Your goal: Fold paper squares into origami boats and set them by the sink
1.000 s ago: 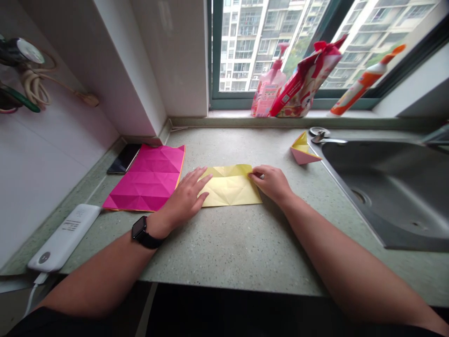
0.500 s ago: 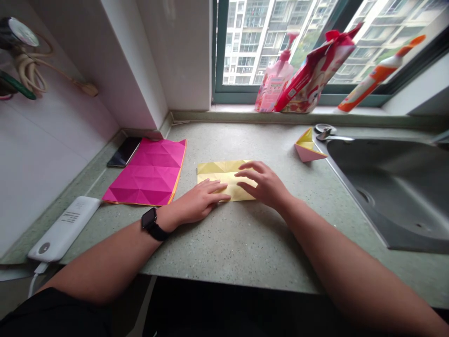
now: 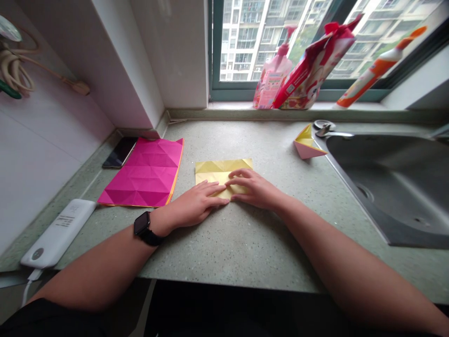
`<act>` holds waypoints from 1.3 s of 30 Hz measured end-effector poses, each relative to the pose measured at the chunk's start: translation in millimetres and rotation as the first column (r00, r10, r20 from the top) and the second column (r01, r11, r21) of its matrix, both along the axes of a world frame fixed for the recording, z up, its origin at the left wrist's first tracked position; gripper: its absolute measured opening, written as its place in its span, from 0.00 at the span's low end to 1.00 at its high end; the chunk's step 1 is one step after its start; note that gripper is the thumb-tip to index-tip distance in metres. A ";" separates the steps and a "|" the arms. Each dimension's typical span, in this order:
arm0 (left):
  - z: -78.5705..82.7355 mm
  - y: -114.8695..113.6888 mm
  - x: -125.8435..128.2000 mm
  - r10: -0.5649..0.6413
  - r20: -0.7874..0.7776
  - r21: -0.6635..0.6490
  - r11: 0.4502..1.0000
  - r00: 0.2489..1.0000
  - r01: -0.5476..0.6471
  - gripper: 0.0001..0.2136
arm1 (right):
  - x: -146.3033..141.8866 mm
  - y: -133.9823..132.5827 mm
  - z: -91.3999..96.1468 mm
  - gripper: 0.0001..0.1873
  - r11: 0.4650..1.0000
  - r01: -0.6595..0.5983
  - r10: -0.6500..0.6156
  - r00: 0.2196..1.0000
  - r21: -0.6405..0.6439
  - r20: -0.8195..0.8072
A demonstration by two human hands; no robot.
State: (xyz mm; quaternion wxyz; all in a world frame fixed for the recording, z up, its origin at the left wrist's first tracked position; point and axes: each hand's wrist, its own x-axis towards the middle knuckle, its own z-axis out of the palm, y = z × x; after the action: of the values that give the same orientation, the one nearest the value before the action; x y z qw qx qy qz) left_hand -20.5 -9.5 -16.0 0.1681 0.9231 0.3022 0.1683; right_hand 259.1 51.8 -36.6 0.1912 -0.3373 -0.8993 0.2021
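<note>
A yellow sheet of creased paper (image 3: 210, 167) lies flat on the speckled grey-green counter (image 3: 224, 248) in front of me. My left hand (image 3: 196, 202) rests on its lower left part with the fingers stretched out. On the lower right part lies my right hand (image 3: 255, 189), fingers apart and slightly bent, their tips close to those of the left hand. Both hands partly cover the paper's near edge. A stack of creased pink paper (image 3: 147, 171), with orange showing at its edge, lies left of my left hand.
A folded pink and yellow paper shape (image 3: 307, 146) stands beside the metal sink (image 3: 396, 187) on the right. At left are a phone (image 3: 119, 152) and a white power bank (image 3: 59, 231) with a cable. A pump bottle (image 3: 271, 82) and a red bag (image 3: 312, 75) stand on the windowsill.
My right hand has moved left and slightly down over the yellow paper, nearer to my left hand. The left hand stays on the paper. The view has shifted a little.
</note>
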 end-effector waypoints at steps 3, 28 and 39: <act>3.2 -3.5 -1.0 0.011 -0.054 0.011 1.000 0.998 -0.010 0.17 | -2.0 -1.5 -1.5 0.19 1.000 0.013 -0.013 1.000 0.002 0.007; 26.8 -14.8 -13.6 0.049 0.098 0.002 0.999 0.994 -0.050 0.15 | -6.1 0.1 1.5 0.21 0.999 0.030 -0.030 0.999 -0.017 0.018; 1.3 -7.6 -2.5 -0.041 -0.042 -0.074 0.997 0.998 0.038 0.25 | -3.6 0.4 1.9 0.20 1.000 0.012 -0.012 1.000 0.017 0.027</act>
State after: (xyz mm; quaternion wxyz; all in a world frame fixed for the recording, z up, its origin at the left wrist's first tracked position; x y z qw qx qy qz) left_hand -23.0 -17.1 -14.7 0.1982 0.9257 0.2934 0.1334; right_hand 255.5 52.2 -34.7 0.1829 -0.3438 -0.9015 0.1888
